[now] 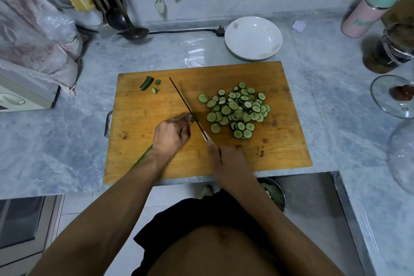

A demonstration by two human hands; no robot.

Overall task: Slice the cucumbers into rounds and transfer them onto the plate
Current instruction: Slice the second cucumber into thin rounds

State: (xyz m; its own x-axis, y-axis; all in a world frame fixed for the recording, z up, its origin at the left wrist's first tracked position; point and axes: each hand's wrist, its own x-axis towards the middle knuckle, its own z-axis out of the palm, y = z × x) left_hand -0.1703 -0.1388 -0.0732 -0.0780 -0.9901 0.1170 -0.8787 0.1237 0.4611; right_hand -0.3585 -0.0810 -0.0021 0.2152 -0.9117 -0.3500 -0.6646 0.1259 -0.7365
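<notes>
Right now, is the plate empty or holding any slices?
Empty. The plate behind the board shows only bare white with a few smears; all slices lie piled on the board.

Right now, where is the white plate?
In the head view, the white plate sits on the counter just beyond the cutting board's far right edge, beside the black plug.

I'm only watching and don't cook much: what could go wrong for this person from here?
The left hand holds the cucumber right against the knife, so the fingertips could get nicked. The pile of rounds is loose on the cutting board; some could roll off onto the counter when moved. The plate sits beyond the board, so slices carried across that gap might drop.
</notes>
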